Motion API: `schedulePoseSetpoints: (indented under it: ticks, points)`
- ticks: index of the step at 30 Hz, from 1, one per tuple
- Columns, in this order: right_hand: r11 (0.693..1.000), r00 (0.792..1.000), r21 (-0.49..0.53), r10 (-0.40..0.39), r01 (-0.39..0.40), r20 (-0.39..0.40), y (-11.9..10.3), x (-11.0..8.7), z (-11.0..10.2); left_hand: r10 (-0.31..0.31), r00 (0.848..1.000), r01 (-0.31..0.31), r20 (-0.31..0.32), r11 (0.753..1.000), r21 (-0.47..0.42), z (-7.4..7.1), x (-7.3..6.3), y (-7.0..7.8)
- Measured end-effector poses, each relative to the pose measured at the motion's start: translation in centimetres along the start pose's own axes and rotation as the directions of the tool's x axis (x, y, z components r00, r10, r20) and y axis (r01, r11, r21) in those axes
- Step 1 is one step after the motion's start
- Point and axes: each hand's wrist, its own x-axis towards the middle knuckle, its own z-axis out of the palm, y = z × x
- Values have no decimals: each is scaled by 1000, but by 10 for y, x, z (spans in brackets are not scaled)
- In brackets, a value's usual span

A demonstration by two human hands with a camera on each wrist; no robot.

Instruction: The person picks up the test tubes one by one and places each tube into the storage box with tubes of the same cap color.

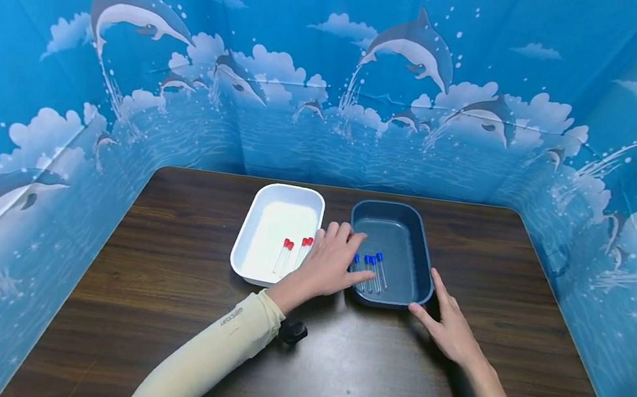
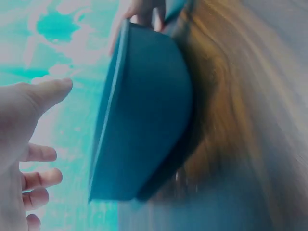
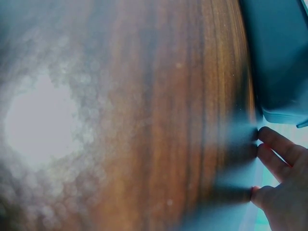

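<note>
My left hand [image 1: 328, 258] hovers between the white tray [image 1: 276, 215] and the dark blue tray [image 1: 390, 234], thumb spread over the blue tray's near left edge and nothing in its grasp. At the blue tray's near right corner is my right hand [image 1: 453, 328], fingers along the side wall and thumb by the front rim. Several clear tubes with red caps [image 1: 290, 246] lie in the white tray, partly hidden by the left hand. Inside the blue tray, several clear tubes with blue caps [image 1: 379, 258] lie toward the front left. The left wrist view shows the blue tray's outer wall [image 2: 149, 106] beside the hand.
The two trays stand side by side on a dark wood-grain table [image 1: 191, 230]. A blue curtain [image 1: 301, 144] printed with dolphins surrounds the table's back and sides. Black wrist devices [image 1: 293, 332] sit on both forearms.
</note>
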Motion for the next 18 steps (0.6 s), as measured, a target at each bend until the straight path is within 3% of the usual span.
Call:
schedulePoseSetpoints:
  ticks: [6, 10, 18]
  points:
    - [1000, 1000, -1, 7, -7, -6, 1, 0, -2, -83, 988, 75, -126, 995, -65, -21, -46, -36]
    - [1000, 1000, 3, 0, 0, -5, 2, -1, -1, -120, 976, 111, -182, 992, -60, -34, -81, -62]
    - [1000, 1000, 5, -8, 8, 1, 0, -1, -2, -160, 976, 155, -150, 987, -42, -54, -151, -106]
